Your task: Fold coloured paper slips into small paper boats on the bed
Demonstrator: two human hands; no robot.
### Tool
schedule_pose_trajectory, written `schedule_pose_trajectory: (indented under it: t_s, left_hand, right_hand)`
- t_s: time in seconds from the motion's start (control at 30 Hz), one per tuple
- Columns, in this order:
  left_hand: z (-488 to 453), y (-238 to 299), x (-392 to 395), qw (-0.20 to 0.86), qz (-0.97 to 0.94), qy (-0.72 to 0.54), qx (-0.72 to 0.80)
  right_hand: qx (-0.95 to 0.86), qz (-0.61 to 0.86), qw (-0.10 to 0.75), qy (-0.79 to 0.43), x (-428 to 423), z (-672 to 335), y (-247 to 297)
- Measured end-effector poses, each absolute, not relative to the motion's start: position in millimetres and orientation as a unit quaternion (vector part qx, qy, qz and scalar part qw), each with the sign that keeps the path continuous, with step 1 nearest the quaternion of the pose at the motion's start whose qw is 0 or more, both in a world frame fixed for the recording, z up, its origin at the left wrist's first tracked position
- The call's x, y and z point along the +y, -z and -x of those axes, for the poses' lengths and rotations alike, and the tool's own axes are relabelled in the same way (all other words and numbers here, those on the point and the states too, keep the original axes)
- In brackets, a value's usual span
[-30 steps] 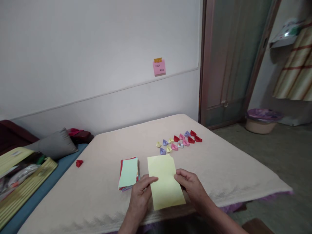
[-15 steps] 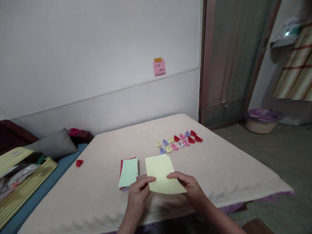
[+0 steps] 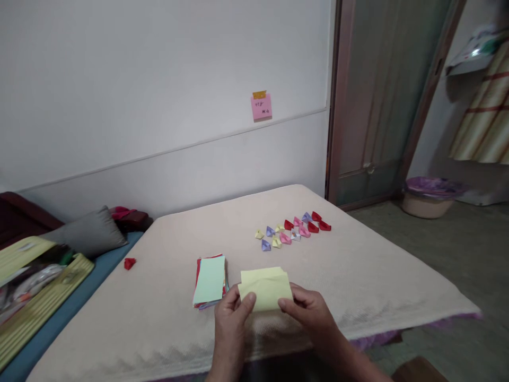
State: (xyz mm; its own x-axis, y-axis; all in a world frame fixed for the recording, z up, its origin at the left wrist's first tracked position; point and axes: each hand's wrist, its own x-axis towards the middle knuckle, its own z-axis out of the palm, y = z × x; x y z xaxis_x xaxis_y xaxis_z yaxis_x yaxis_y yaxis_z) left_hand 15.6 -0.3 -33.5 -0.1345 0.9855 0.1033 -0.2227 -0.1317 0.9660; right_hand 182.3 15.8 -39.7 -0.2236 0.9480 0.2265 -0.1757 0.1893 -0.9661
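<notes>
A pale yellow paper sheet (image 3: 265, 288) lies doubled over on itself near the front edge of the cream-covered table (image 3: 358, 265). My left hand (image 3: 231, 321) pinches its lower left corner, thumb on top. My right hand (image 3: 307, 313) pinches its lower right edge. Just left of the sheet sits a stack of coloured paper (image 3: 210, 280) with a light green sheet on top. Farther back on the table lies a row of several small folded paper pieces (image 3: 294, 230) in yellow, purple, pink and red.
One red folded piece (image 3: 129, 263) lies on a blue mat left of the table, beside a grey cushion (image 3: 89, 236) and yellow boxes (image 3: 35, 297). A pink note (image 3: 261, 106) is stuck on the wall. A door (image 3: 377, 101) and a basin (image 3: 431, 195) are at the right.
The yellow sheet lay flat and full length a second ago. Both hands have brought its near edge up and over toward the far edge, so it now lies folded to about half its length.
</notes>
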Motion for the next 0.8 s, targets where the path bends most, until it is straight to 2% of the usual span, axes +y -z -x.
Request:
schedule_pose_trajectory:
  t_s: [0.2, 0.43, 0.8]
  left_hand:
    - [-13, 43, 3, 0.497, -0.406, -0.595, 0.483]
    - [-18, 46, 1, 0.498, -0.387, -0.612, 0.477]
    - [-19, 49, 4, 0.473, -0.377, -0.608, 0.514]
  right_hand:
    - [-0.543, 0.336, 0.539, -0.549, 13, -180, 33]
    - [-0.474, 0.418, 0.549, -0.547, 15, -178, 47]
    - [-0.481, 0.467, 0.543, -0.506, 15, -176, 50]
